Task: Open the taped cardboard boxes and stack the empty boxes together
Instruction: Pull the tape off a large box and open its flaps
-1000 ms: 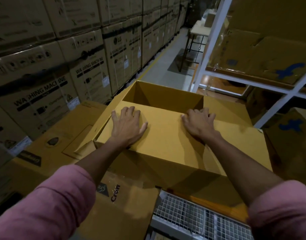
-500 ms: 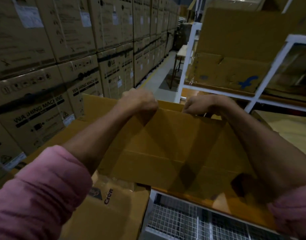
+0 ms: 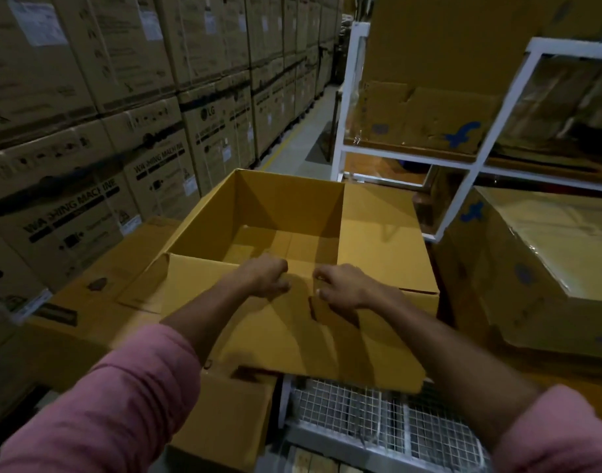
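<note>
Here, left hand and right hand curled over open box's near flap edge.

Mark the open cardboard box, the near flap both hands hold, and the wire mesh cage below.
open cardboard box [image 3: 286, 199], head view, inner far wall.
near flap [image 3: 258, 336], head view, bare face between the forearms.
wire mesh cage [image 3: 344, 411], head view, top grid.

The scene is dim and warm-toned, with light falling from above and ahead. Both forearms cast dark shadows across the open box and its near flap. Plastic wrap on the wrapped carton at right shows glare. Straight lines bow near the edges, and fine detail is soft and slightly smeared.
</note>
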A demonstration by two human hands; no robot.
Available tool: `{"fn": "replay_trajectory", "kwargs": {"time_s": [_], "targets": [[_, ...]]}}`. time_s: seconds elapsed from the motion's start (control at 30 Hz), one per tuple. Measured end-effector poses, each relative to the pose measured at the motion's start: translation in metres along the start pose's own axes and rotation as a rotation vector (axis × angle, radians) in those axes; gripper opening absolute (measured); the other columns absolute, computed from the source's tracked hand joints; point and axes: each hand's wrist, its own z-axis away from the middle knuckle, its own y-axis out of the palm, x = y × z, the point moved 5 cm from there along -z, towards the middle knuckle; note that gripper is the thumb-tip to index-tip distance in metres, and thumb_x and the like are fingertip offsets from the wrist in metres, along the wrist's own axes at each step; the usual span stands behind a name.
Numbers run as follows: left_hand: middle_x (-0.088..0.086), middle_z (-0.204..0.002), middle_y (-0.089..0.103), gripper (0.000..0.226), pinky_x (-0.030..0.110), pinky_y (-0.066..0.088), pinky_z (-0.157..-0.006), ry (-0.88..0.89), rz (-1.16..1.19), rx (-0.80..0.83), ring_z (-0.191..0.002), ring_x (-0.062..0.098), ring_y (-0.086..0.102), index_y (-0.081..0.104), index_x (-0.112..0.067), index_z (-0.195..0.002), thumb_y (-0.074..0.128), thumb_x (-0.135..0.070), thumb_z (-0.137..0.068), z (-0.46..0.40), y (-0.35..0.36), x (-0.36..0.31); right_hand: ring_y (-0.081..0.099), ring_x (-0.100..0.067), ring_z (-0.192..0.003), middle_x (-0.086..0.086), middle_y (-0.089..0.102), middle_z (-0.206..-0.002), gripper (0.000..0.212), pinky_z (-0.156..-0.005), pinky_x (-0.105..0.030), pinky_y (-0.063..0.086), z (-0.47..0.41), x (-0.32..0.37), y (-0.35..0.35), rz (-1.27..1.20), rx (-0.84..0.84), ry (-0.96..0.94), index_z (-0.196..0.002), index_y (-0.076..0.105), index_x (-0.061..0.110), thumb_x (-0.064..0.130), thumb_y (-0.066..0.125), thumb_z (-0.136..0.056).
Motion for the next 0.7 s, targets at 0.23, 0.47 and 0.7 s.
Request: {"fn": "replay_trajectory", "kwargs": {"time_s": [0.23, 0.47, 0.7], "targets": [[0.004, -0.116, 0.065, 0.04, 0.044, 0.042, -0.093, 0.106, -0.088, -0.129, -0.111, 0.026, 0.059, 0.057, -0.022, -0.124, 0.056, -0.053, -0.098, -0.013, 0.023, 0.004, 0.058, -0.025, -0.121, -0.003, 0.066, -0.129, 0.037, -0.108, -0.05, 0.035, -0.012, -0.004, 0.02, 0.154, -0.196, -0.055, -0.137, 0.054, 0.024, 0.038, 0.048, -0.104], [0.002, -0.108, 0.068, 0.027, 0.04, 0.04, -0.081, 0.211, -0.103, -0.262, -0.103, 0.025, 0.063, 0.058, -0.021, -0.117, 0.057, -0.042, -0.1, -0.014, 0.027, 0.01, 0.056, -0.031, -0.122, -0.01, 0.061, -0.134, 0.041, -0.106, -0.054, 0.039, -0.03, 0.021, 0.037, 0.108, -0.145, -0.097, -0.142, 0.046, 0.017, 0.034, 0.042, -0.105], [0.002, -0.104, 0.065, 0.023, 0.041, 0.045, -0.083, 0.173, -0.108, -0.205, -0.095, 0.024, 0.061, 0.057, -0.022, -0.113, 0.056, -0.042, -0.101, -0.007, 0.026, 0.041, 0.049, -0.029, -0.131, -0.01, 0.053, -0.144, 0.047, -0.113, -0.048, 0.037, -0.03, 0.035, 0.049, 0.137, -0.213, -0.168, -0.15, 0.037, 0.018, 0.022, 0.046, -0.104]]}}
